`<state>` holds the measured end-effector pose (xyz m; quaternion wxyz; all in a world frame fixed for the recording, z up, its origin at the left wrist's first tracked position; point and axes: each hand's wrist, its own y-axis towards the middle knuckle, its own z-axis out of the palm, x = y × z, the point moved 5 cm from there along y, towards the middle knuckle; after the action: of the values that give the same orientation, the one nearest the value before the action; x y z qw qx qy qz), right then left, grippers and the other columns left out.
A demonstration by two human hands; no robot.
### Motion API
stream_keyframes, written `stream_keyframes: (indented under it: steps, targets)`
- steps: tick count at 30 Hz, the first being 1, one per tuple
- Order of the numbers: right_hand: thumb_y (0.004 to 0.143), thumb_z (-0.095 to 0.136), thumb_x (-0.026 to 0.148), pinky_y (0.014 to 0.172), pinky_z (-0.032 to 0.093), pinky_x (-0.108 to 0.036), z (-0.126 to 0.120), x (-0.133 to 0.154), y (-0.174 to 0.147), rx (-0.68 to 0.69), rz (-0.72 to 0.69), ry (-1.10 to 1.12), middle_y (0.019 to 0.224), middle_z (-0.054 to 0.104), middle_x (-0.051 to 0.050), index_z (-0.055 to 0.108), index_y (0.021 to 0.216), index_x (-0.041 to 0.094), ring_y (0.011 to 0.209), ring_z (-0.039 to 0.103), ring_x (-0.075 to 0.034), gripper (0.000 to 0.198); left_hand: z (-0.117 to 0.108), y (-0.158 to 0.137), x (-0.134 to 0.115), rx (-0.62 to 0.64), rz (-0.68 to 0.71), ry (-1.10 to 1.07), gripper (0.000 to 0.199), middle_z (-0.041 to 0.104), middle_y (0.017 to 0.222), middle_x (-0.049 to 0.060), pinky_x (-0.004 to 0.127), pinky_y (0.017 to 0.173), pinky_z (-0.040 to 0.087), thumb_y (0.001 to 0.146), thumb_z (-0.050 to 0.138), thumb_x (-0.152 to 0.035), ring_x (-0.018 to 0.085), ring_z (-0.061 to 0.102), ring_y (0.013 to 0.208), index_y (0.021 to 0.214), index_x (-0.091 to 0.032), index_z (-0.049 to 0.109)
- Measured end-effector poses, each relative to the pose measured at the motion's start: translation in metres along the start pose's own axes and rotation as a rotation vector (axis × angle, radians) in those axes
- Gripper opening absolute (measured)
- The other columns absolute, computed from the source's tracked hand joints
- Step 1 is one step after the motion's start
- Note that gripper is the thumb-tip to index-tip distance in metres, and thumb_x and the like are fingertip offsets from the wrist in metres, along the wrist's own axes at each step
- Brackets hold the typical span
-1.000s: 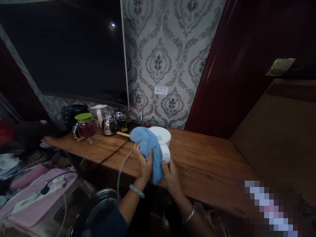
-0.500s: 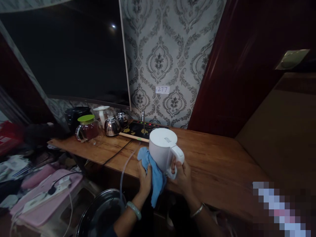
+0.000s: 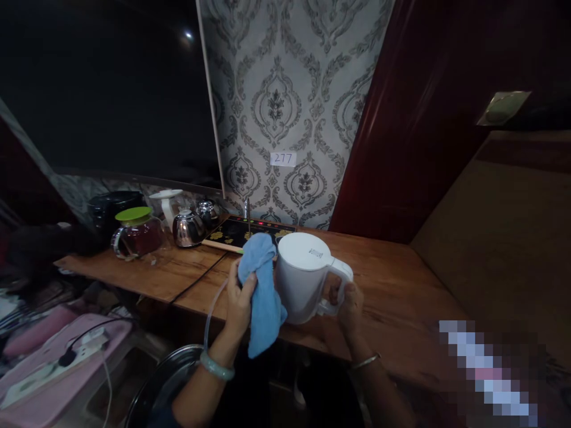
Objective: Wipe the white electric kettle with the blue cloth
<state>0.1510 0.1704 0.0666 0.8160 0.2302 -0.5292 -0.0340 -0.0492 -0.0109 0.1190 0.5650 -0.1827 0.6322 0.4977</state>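
A white electric kettle with a flat lid is held up over the front edge of the wooden table. My right hand is closed around its handle, on the kettle's right side. In my left hand a blue cloth is bunched, its lower end hanging down. The cloth is beside the kettle's left wall; whether it touches the wall I cannot tell. The kettle's underside is hidden.
A black electric tea stove with a tap stands behind. To its left are shiny metal pots and a glass jug with a green lid. A pink stool carries a power strip. A dark basin sits below the table.
The blue cloth has come away from low on the kettle's side and is raised to its left. The kettle has shifted slightly right, and the camera view has turned a little to the right.
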Motion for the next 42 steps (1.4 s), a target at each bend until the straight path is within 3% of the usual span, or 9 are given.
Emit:
stream_keyframes:
  steps: [5, 10, 14, 21, 25, 28, 33, 38, 42]
  targets:
    - [0.085, 0.051, 0.071, 0.036, 0.029, -0.021, 0.001, 0.000, -0.002, -0.032, -0.032, -0.046, 0.044, 0.043, 0.006, 0.051, 0.062, 0.020, 0.037, 0.037, -0.008, 0.057, 0.049, 0.020, 0.003, 0.146, 0.238, 0.077, 0.062, 0.052, 0.141, 0.014, 0.046, 0.113, 0.035, 0.083, 0.061, -0.056, 0.030, 0.047, 0.133, 0.133, -0.020, 0.051]
    - [0.083, 0.052, 0.074, 0.036, 0.029, -0.020, 0.004, 0.004, -0.003, -0.030, -0.028, -0.040, 0.045, 0.043, 0.006, 0.049, 0.062, 0.021, 0.037, 0.036, -0.008, 0.057, 0.048, 0.004, 0.076, 0.038, 0.003, 0.013, 0.057, 0.061, 0.131, 0.013, 0.045, 0.110, 0.041, 0.085, 0.053, -0.061, 0.029, 0.055, 0.126, 0.126, -0.021, 0.057]
    - [0.083, 0.052, 0.074, 0.036, 0.028, -0.020, 0.007, 0.008, -0.004, -0.047, -0.034, -0.032, 0.045, 0.042, 0.007, 0.049, 0.063, 0.021, 0.037, 0.035, -0.007, 0.057, 0.033, -0.018, 0.110, 0.098, -0.136, 0.022, 0.054, 0.064, 0.128, 0.013, 0.048, 0.111, 0.040, 0.083, 0.055, -0.062, 0.030, 0.055, 0.127, 0.118, -0.021, 0.064]
    - [0.085, 0.049, 0.073, 0.036, 0.029, -0.021, 0.010, 0.010, -0.005, -0.039, -0.035, -0.053, 0.046, 0.041, 0.007, 0.048, 0.064, 0.021, 0.038, 0.034, -0.008, 0.056, 0.013, -0.042, 0.113, -0.022, -0.325, 0.000, 0.051, 0.072, 0.110, 0.010, 0.050, 0.104, 0.046, 0.077, 0.062, -0.061, 0.032, 0.065, 0.111, 0.109, -0.021, 0.068]
    - [0.086, 0.047, 0.074, 0.036, 0.028, -0.021, 0.008, 0.011, -0.003, -0.037, -0.055, -0.098, 0.047, 0.042, 0.007, 0.050, 0.067, 0.021, 0.038, 0.034, -0.008, 0.056, 0.000, -0.044, 0.086, -0.071, -0.472, -0.082, 0.054, 0.073, 0.092, 0.009, 0.047, 0.085, 0.055, 0.070, 0.063, -0.065, 0.032, 0.068, 0.092, 0.098, -0.018, 0.069]
    - [0.085, 0.047, 0.074, 0.036, 0.029, -0.021, 0.005, 0.008, -0.003, -0.030, -0.051, -0.096, 0.048, 0.042, 0.007, 0.050, 0.067, 0.021, 0.039, 0.035, -0.008, 0.056, -0.007, -0.030, 0.030, -0.103, -0.277, -0.022, 0.054, 0.071, 0.097, 0.009, 0.045, 0.088, 0.053, 0.075, 0.059, -0.063, 0.031, 0.066, 0.096, 0.103, -0.017, 0.067]
    - [0.085, 0.046, 0.074, 0.037, 0.031, -0.022, 0.003, 0.006, -0.001, -0.059, -0.081, -0.161, 0.047, 0.043, 0.006, 0.049, 0.063, 0.021, 0.039, 0.038, -0.009, 0.058, 0.041, 0.016, -0.076, 0.130, 0.477, 0.357, 0.033, 0.066, 0.113, 0.010, 0.046, 0.104, 0.042, 0.081, 0.059, -0.046, 0.031, 0.056, 0.115, 0.099, -0.020, 0.068]
    - [0.087, 0.044, 0.072, 0.038, 0.031, -0.023, 0.007, 0.012, 0.000, -0.042, -0.112, -0.166, 0.045, 0.045, 0.005, 0.050, 0.060, 0.021, 0.039, 0.040, -0.010, 0.058, 0.122, 0.042, -0.079, 0.626, 0.686, 0.676, 0.038, 0.067, 0.120, 0.011, 0.045, 0.103, 0.042, 0.081, 0.062, -0.043, 0.032, 0.057, 0.116, 0.112, -0.023, 0.070]
    - [0.087, 0.045, 0.072, 0.041, 0.034, -0.024, 0.006, 0.012, 0.000, -0.061, -0.131, -0.191, 0.048, 0.046, 0.005, 0.051, 0.061, 0.021, 0.042, 0.042, -0.010, 0.058, 0.131, 0.037, -0.068, 0.624, 0.729, 0.796, 0.033, 0.071, 0.115, 0.009, 0.047, 0.098, 0.043, 0.080, 0.064, -0.037, 0.033, 0.059, 0.109, 0.109, -0.023, 0.073]
